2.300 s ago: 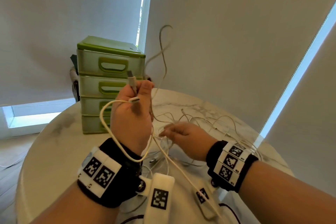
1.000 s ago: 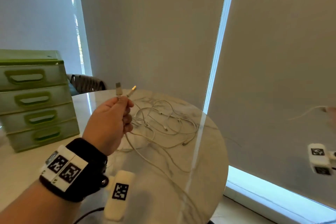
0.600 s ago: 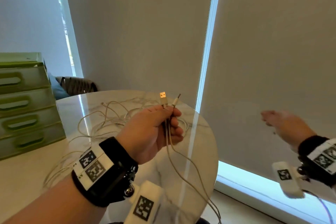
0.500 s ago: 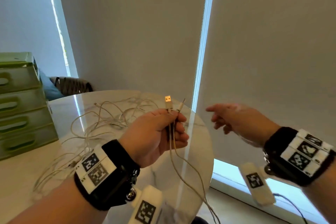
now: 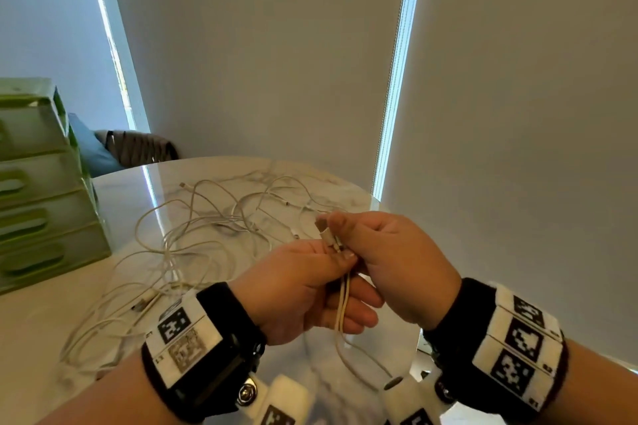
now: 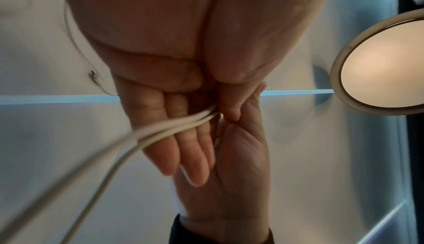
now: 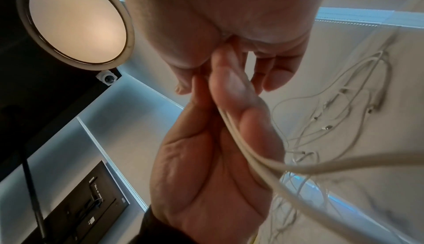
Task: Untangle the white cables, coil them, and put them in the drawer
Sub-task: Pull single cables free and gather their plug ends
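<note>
Both hands meet above the right part of the round marble table (image 5: 48, 314). My left hand (image 5: 336, 259) pinches the two plug ends (image 5: 325, 234) of one white cable (image 5: 342, 300) between thumb and forefinger, its other fingers loosely extended. My right hand (image 5: 340, 231) pinches the same plugs from the right. The doubled cable hangs down from the hands as two strands (image 6: 160, 130), also seen as strands (image 7: 252, 157). A tangle of white cables (image 5: 207, 235) lies on the table to the left. The green drawer unit (image 5: 38, 190) stands at the far left, drawers closed.
The table's right edge (image 5: 381, 209) lies just beyond the hands, with grey roller blinds (image 5: 518, 148) behind it. A chair back (image 5: 138, 148) shows past the far rim. The loose tangle (image 7: 344, 103) spreads between the hands and the drawer unit.
My right hand has swung in from the far right and taken hold of the plug ends beside my left hand. The left hand kept its grip on the cable throughout.
</note>
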Motion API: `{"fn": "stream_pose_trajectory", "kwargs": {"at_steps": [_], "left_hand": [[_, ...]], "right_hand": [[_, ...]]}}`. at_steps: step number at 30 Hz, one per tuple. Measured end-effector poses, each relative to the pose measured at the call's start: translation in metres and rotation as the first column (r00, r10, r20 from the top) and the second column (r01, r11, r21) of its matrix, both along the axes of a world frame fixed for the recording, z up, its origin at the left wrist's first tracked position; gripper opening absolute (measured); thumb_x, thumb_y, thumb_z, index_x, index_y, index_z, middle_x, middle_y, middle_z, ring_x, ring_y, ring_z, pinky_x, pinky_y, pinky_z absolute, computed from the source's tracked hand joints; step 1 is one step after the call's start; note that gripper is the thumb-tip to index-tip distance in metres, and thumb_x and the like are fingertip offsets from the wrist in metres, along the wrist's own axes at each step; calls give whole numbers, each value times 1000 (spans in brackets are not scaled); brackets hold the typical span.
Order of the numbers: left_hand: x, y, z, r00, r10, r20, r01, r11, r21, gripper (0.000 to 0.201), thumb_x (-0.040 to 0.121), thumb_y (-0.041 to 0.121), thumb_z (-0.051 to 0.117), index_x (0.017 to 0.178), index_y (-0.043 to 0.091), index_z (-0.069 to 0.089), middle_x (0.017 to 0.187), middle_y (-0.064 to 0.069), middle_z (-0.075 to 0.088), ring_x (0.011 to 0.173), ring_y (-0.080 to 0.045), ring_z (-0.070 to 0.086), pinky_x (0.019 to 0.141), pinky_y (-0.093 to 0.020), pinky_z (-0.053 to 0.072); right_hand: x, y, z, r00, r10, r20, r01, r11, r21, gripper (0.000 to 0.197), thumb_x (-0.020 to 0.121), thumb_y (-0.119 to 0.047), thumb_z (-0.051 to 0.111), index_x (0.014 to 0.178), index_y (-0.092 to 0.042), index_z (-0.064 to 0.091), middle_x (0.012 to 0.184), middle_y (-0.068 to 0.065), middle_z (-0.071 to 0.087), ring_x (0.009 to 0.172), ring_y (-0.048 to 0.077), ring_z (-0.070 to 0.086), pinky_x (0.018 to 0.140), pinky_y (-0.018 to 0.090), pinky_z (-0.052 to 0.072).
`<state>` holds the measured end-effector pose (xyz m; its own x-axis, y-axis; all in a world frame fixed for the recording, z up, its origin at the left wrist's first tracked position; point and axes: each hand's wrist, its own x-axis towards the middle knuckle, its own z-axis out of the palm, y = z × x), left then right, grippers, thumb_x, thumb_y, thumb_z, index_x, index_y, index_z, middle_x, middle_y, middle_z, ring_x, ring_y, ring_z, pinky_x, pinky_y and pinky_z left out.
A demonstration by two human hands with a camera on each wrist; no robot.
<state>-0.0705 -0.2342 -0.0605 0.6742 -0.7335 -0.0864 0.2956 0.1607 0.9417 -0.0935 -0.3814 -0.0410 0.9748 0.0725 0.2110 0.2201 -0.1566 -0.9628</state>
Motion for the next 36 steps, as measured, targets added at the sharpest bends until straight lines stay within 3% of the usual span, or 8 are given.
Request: {"fn": "stream_pose_trajectory", "kwargs": {"at_steps": [7, 13, 17, 20, 24, 27, 33, 36], "left_hand": [[0, 6, -5, 999, 41, 6, -41, 997, 62, 34, 87, 34, 54, 96, 3, 63, 71, -20, 68, 58, -30, 70, 55, -34, 58], [0, 4, -6, 989, 112, 98, -114, 993, 13, 39, 95, 36, 49, 73, 8, 64, 55, -15, 57, 54, -29, 66, 55, -33, 53], [13, 4, -3, 912, 408, 39, -380, 877, -294, 44, 93, 34, 46, 56, 12, 51, 68, -16, 62, 73, -26, 68, 64, -34, 56], [22, 12, -1, 870, 464, -165, -480, 725, -494, 50, 99, 29, 40, 50, 19, 39, 66, -5, 66, 87, -22, 71, 78, -36, 55], [27, 32, 7, 907, 333, -257, -421, 717, -556, 38, 98, 36, 39, 62, 24, 36, 51, 10, 36, 43, -3, 34, 46, -17, 30], [30, 35, 7, 926, 359, -120, -370, 792, -485, 40, 99, 40, 36, 61, 26, 36, 52, 9, 27, 45, -6, 21, 46, -22, 22], [22, 19, 1, 915, 382, -132, -400, 808, -433, 41, 97, 39, 39, 59, 25, 34, 53, 9, 24, 45, -8, 21, 45, -23, 22], [18, 11, -4, 899, 410, -154, -435, 800, -413, 42, 98, 35, 40, 58, 22, 35, 55, 7, 30, 48, -10, 30, 46, -24, 29]], "right_hand": [[9, -1, -14, 998, 52, -42, -55, 996, -76, 42, 80, -61, 54, 104, -34, 77, 92, -12, 77, 87, 8, 69, 82, 34, 53], [5, 1, -24, 981, 160, -112, -156, 987, 45, 51, 88, -68, 47, 108, -26, 68, 60, -2, 58, 62, 24, 55, 69, 39, 48], [-12, -7, -41, 892, 361, -272, -316, 928, 195, 39, 88, -32, 65, 120, -12, 54, 82, 7, 69, 52, 21, 59, 48, 28, 47], [-25, -39, -53, 817, 463, -343, -440, 886, 148, 18, 92, -14, 57, 106, -14, 68, 62, 4, 57, 41, 11, 43, 42, 22, 36], [-22, -115, -63, 940, 88, -330, -212, 908, -361, 22, 100, -19, 56, 94, -26, 75, 67, -1, 57, 62, 18, 51, 68, 35, 49], [-22, -176, -65, 955, -204, -217, -2, 725, -689, 19, 98, -30, 58, 88, -35, 74, 79, -7, 68, 78, 12, 62, 88, 42, 49], [-37, -268, -101, 861, -505, -63, 186, 428, -884, 18, 96, -37, 57, 83, -39, 69, 86, 1, 72, 85, 29, 66, 79, 42, 52], [-50, -266, -143, 856, -514, -59, 199, 432, -879, 23, 98, -28, 59, 77, -38, 64, 81, -11, 67, 82, 18, 62, 71, 21, 43]]}}
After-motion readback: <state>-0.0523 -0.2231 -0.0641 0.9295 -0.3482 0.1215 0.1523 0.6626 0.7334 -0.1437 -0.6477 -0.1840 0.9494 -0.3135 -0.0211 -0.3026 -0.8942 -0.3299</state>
